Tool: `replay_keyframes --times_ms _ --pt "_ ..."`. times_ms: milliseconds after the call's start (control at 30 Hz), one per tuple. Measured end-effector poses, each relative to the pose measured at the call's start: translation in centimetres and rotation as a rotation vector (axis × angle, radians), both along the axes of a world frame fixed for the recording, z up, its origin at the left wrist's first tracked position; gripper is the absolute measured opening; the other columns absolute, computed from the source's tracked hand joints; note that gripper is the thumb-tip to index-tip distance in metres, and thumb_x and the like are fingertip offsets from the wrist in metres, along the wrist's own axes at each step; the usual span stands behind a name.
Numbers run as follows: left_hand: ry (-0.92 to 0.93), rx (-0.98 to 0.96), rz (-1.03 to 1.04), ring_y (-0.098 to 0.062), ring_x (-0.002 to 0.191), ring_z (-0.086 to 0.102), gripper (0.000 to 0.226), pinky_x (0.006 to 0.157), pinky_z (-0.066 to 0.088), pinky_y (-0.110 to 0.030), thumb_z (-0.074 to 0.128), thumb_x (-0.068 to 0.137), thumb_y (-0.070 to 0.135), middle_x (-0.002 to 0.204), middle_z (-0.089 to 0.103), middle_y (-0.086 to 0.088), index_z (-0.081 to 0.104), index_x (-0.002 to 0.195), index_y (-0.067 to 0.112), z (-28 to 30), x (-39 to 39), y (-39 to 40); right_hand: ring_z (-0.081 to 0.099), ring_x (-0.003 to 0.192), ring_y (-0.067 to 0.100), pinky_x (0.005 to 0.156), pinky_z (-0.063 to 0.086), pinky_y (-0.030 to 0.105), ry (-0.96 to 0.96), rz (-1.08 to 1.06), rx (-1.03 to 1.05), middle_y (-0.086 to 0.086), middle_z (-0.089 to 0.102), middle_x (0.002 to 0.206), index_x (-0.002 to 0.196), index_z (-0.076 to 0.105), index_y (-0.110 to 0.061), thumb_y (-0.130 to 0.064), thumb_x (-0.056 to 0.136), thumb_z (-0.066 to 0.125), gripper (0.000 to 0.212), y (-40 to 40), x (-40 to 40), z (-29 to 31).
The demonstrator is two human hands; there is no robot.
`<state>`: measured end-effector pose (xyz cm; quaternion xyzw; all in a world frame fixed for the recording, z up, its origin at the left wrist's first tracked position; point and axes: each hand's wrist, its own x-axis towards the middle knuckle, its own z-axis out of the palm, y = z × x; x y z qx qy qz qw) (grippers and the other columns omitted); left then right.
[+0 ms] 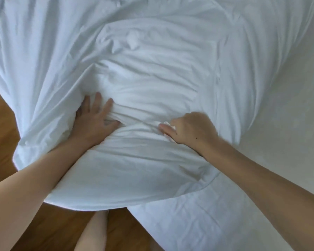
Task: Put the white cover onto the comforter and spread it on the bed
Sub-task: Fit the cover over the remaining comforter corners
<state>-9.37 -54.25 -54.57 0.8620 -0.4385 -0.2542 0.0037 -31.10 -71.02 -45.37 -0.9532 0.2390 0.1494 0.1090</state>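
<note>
The white cover lies rumpled over most of the bed, with the padded comforter bulging inside it near me. My left hand rests on the cover at the bundle's left side, fingers spread and straight, thumb tucked into a fold. My right hand is curled into a fist to the right of it and pinches a small bunch of the white fabric between thumb and fingers. The near edge of the bundle hangs over the bed's corner.
The bed's white sheet shows bare on the right and at the lower right. Brown wooden floor lies to the left and below. My leg stands on the floor by the bed corner.
</note>
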Motion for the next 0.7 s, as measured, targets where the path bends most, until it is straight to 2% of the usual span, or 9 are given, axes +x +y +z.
replay_keyframes --times_ms 100,167,233,300,400,533,633,667,700 --pt "0.055 -0.263 0.034 -0.018 0.148 0.012 0.056 0.116 0.002 -0.020 0.044 0.096 0.044 0.160 0.022 0.000 0.038 0.148 0.024 -0.4 1.6 1.9 0.043 0.036 0.030 0.053 0.018 0.027 -0.497 -0.151 -0.178 0.008 0.042 0.038 0.046 0.045 -0.016 -0.046 0.090 0.048 0.053 2.4 -3.6 1.7" --pt "0.113 -0.311 0.092 -0.005 0.143 0.017 0.043 0.111 0.000 -0.006 0.041 0.103 0.034 0.157 0.026 0.008 0.042 0.145 0.028 -0.2 2.7 3.0 0.036 0.040 0.028 0.053 0.019 0.031 -0.652 -0.190 -0.187 0.006 0.036 0.039 0.046 0.040 -0.014 -0.039 0.096 0.049 0.056 4.6 -7.2 2.6" --pt "0.155 -0.276 0.216 -0.010 0.143 0.022 0.043 0.114 0.004 -0.011 0.037 0.103 0.043 0.156 0.029 0.007 0.043 0.145 0.034 -0.5 2.5 4.0 0.031 0.046 0.025 0.053 0.025 0.033 -0.709 -0.237 -0.222 0.006 0.033 0.041 0.043 0.038 -0.011 -0.035 0.099 0.045 0.062 7.0 -11.7 3.8" --pt "0.141 -0.246 0.358 -0.023 0.143 0.026 0.054 0.119 0.009 -0.026 0.028 0.101 0.051 0.155 0.034 -0.007 0.044 0.145 0.025 -1.0 1.1 4.4 0.033 0.044 0.025 0.054 0.028 0.033 -0.647 -0.288 -0.252 0.007 0.036 0.039 0.037 0.042 -0.009 -0.031 0.099 0.041 0.066 9.6 -16.4 4.0" --pt "0.149 -0.307 0.543 -0.028 0.143 0.025 0.049 0.115 0.010 -0.028 0.029 0.105 0.038 0.155 0.031 -0.014 0.037 0.148 0.016 -0.9 -1.2 4.1 0.041 0.031 0.025 0.056 0.032 0.033 -0.498 -0.453 -0.303 0.011 0.048 0.040 0.037 0.052 -0.003 -0.025 0.097 0.036 0.066 14.1 -21.0 1.5" --pt "0.101 -0.323 0.415 -0.033 0.139 0.032 0.052 0.115 0.021 -0.040 0.027 0.102 0.039 0.148 0.040 -0.019 0.044 0.142 0.011 -0.8 -0.9 3.9 0.042 0.044 0.024 0.058 0.029 0.029 -0.417 -0.584 -0.210 0.005 0.043 0.044 0.046 0.047 -0.005 -0.024 0.096 0.035 0.054 14.0 -20.0 -1.1" --pt "0.119 -0.314 0.429 -0.038 0.116 0.051 0.056 0.094 0.036 -0.041 0.028 0.092 0.054 0.109 0.061 -0.020 0.058 0.100 0.007 0.1 -1.1 3.7 0.044 0.041 0.012 0.048 0.024 0.019 -0.224 -0.596 0.029 -0.011 0.045 0.046 0.062 0.054 -0.018 -0.032 0.085 0.043 0.029 11.3 -18.3 1.7" --pt "0.137 -0.320 0.392 -0.038 0.111 0.054 0.057 0.091 0.039 -0.042 0.031 0.088 0.058 0.103 0.062 -0.019 0.058 0.098 0.008 0.6 -1.4 3.3 0.044 0.041 0.006 0.045 0.025 0.016 -0.163 -0.592 0.121 -0.013 0.047 0.046 0.068 0.054 -0.024 -0.035 0.087 0.045 0.024 10.4 -17.7 2.9" --pt "0.152 -0.343 0.279 -0.038 0.114 0.053 0.058 0.096 0.040 -0.044 0.037 0.088 0.058 0.111 0.062 -0.019 0.059 0.108 0.009 1.3 -1.8 3.2 0.049 0.045 0.007 0.044 0.028 0.016 -0.140 -0.595 0.212 -0.013 0.051 0.049 0.070 0.053 -0.028 -0.038 0.089 0.046 0.023 9.3 -17.0 3.4"
